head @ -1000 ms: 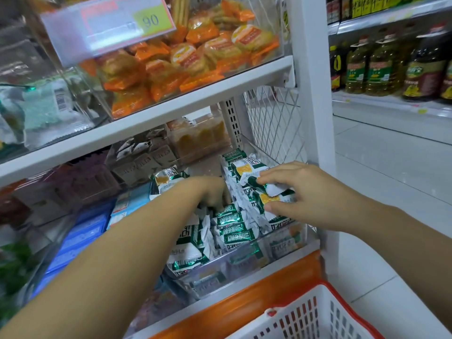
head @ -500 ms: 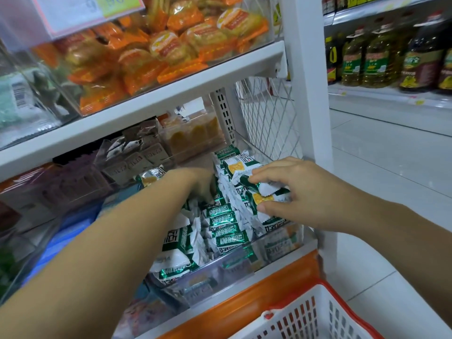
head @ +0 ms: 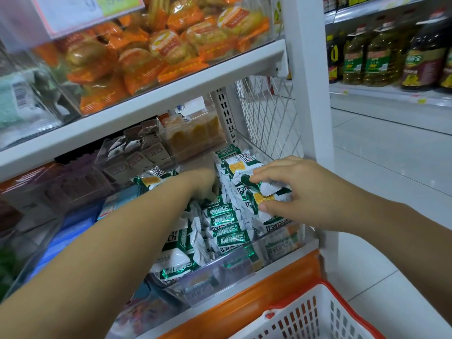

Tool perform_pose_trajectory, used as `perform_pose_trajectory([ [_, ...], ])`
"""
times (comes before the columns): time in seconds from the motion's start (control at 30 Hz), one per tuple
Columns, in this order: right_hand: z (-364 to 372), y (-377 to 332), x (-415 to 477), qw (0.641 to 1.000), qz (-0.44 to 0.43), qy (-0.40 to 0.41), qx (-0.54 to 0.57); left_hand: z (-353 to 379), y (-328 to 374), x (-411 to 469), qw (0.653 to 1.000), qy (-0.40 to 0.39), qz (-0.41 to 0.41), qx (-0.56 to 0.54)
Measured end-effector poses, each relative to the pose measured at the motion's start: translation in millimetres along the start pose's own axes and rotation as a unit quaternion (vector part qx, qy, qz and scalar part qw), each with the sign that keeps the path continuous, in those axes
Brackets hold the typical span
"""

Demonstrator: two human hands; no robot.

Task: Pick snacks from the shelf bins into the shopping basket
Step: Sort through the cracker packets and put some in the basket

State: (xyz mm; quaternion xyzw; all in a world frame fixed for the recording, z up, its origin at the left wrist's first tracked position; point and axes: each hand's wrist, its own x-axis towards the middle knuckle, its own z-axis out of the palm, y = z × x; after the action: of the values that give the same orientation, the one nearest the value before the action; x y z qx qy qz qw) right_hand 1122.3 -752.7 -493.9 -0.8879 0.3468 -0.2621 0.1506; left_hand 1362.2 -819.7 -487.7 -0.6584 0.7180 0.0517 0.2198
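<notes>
In the clear bin [head: 234, 272], right hand [head: 298, 192] pinches green packets [head: 261, 194]; left hand [head: 205, 184] buried, grip unseen. Slick wrappers could slip before the basket [head: 352, 309].

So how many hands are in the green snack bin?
2: the left hand reaches deep into the middle, fingers hidden; the right hand pinches green packs at the right of the bin.

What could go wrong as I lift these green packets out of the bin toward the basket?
The right hand pinches a few green-and-white packets by fingertips only; one may slip out on the way.
The basket sits low, partly out of frame, so a drop could miss it.
The left hand is dug into the heaped bin; pulling out may spill loose packets over its front.
</notes>
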Motion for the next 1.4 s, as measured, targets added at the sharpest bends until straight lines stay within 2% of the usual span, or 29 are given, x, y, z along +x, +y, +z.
perform_pose_trajectory([
  [0.5, -3, -6, -3, 1.000, 0.010, -0.012, -0.003, -23, -3, -42, 0.990, 0.090, 0.075, 0.080],
  [0.77, -2, -14, -6, 1.000, 0.006, -0.004, -0.031, -23, -14, -69, 0.957, 0.210, 0.157, 0.122],
  [0.87, -2, -16, -7, 0.999, -0.003, 0.007, -0.036, -23, -11, -83, 0.924, 0.294, 0.214, 0.120],
  [0.97, -6, -23, -10, 0.999, -0.010, 0.048, -0.008, -26, -9, -101, 0.899, 0.360, 0.241, 0.071],
  [1.1, -14, -43, -16, 0.997, -0.009, 0.078, 0.021, -20, -1, -131, 0.903, 0.364, 0.218, -0.064],
  [1.2, -20, -61, -26, 0.995, 0.017, 0.083, 0.048, -15, 14, -156, 0.890, 0.372, 0.202, -0.171],
  [1.3, -22, -75, -40, 0.981, 0.033, 0.120, 0.147, -11, 34, -179, 0.871, 0.361, 0.204, -0.263],
  [1.4, -18, -77, -55, 0.957, 0.086, 0.113, 0.253, -3, 53, -195, 0.856, 0.327, 0.197, -0.348],
])
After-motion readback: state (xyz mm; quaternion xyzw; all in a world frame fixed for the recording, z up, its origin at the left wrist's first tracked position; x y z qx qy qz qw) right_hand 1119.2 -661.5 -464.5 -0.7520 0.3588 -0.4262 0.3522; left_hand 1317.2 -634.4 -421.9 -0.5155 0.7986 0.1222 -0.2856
